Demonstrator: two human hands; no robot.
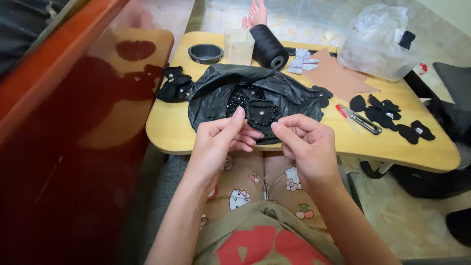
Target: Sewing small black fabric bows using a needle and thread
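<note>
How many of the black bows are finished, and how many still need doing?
Done, it seems: a few black bows with sparkly centres lie at the table's right, and a pile of bows at the left. In hand: the left hand and right hand pinch something tiny over the open black bag. Left: the bag holds many black beaded pieces, too heaped to count.

1. A home used as a craft spot: a low, rounded light-wood folding table (196, 132) stands on a pale tiled floor (422, 216).
2. The person sits at it in cartoon-print pyjama trousers (260, 184).
3. A big spool of black thread (269, 46) and small black fabric bows (392, 115) lie on top.
</note>
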